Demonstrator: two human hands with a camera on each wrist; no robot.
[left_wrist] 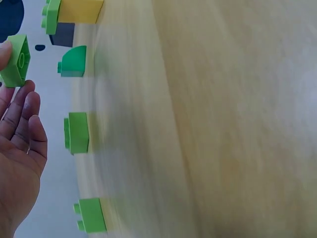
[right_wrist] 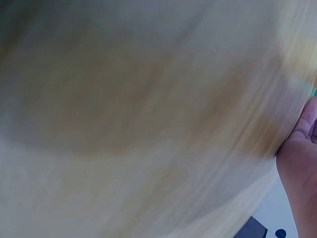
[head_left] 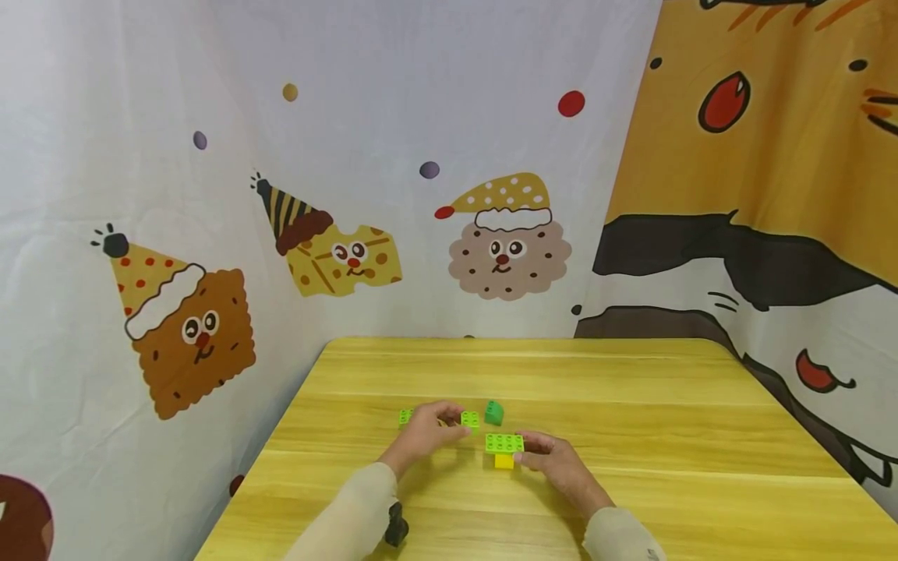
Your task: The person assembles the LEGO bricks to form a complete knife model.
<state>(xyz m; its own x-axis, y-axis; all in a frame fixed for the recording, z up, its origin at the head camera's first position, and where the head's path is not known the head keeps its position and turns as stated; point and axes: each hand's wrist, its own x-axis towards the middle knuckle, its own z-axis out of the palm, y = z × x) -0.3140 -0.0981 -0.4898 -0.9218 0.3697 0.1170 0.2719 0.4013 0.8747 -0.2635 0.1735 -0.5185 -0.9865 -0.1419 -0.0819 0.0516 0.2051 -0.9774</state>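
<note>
Between thumb and fingers my left hand (head_left: 425, 430) pinches a small light green building brick (head_left: 470, 419). Held off the table, that brick turns its hollow underside to the left wrist camera. To its right, my right hand (head_left: 559, 463) grips the right end of a longer light green brick (head_left: 504, 443), thumb in front and fingers behind. A yellow brick (head_left: 503, 461) is joined beneath the longer one. In the right wrist view only part of the right hand (right_wrist: 300, 163) shows at the edge, its hold mostly out of frame.
A dark green curved brick (head_left: 494, 413) lies just beyond the hands. Two light green bricks, one nearer (left_wrist: 91, 215) and one farther (left_wrist: 78, 133), sit on the wooden table (head_left: 631, 389). Printed cloth (head_left: 393, 117) hangs behind the table. A black object (head_left: 396, 523) is by the left sleeve.
</note>
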